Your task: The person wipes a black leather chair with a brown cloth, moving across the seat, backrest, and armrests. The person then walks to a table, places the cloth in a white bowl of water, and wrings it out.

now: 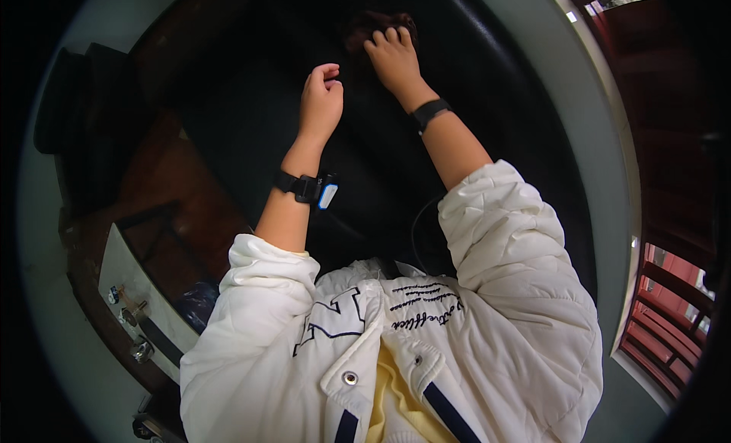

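Note:
My left hand [323, 103] hovers over a black, leather-like surface [365, 157], with its fingers loosely curled, a gap at the thumb and nothing visible in it. Farther forward and to the right, my right hand [393, 60] is palm down, its fingers bent over a dark reddish-brown bundle [410, 23]. The bundle looks soft, but its material is too dark to tell, and my fingertips are hidden. Each wrist wears a black strap; the left one carries a small device [327, 196] with a blue-edged face. Both sleeves of the white jacket [502, 329] are pushed up.
A light-topped table [117, 257] at the left bears several small objects and a dark strip. A dark seat-like piece [77, 100] stands at the upper left. A thin dark cord [413, 231] curves near my right sleeve. A pale wall and red-brown window bars [679, 283] run along the right.

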{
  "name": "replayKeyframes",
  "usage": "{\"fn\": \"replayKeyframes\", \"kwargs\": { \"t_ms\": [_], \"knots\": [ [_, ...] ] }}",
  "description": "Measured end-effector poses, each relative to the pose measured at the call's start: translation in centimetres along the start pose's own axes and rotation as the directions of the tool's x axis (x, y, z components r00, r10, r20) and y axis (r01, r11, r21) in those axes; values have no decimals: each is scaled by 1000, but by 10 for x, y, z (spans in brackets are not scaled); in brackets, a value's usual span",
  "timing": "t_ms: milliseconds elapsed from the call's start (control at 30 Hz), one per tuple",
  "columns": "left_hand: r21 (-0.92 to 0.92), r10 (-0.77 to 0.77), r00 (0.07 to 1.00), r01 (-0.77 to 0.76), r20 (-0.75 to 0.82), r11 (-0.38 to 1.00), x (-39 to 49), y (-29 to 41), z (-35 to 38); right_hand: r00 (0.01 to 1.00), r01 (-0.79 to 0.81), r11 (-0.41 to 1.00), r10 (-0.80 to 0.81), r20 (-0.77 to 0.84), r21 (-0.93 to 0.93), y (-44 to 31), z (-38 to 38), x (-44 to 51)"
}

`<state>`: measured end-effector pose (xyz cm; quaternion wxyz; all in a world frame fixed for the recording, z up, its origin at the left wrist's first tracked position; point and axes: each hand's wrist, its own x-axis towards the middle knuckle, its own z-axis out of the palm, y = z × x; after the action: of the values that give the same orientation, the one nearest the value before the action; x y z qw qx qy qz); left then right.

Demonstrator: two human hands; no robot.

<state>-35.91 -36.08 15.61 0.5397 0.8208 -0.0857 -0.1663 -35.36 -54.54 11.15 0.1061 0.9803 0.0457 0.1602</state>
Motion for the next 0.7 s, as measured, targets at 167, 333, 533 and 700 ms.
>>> {"fn": "replayKeyframes", "kwargs": {
  "t_ms": [167,333,533,700],
  "knots": [
    [-133,-64,991,79,117,988,6,-1,5,987,-21,999,15,161,32,0,-45,-56],
    [-206,124,986,-100,108,973,27,8,2,972,-108,994,112,208,-29,10,-96,-137],
    [-257,182,955,-119,234,959,25,-4,17,944,-215,945,265,195,-246,-7,-124,-231],
    [-279,172,953,-99,250,955,10,-23,35,936,-290,932,323,137,-216,-20,-77,-206]
  ]
}}
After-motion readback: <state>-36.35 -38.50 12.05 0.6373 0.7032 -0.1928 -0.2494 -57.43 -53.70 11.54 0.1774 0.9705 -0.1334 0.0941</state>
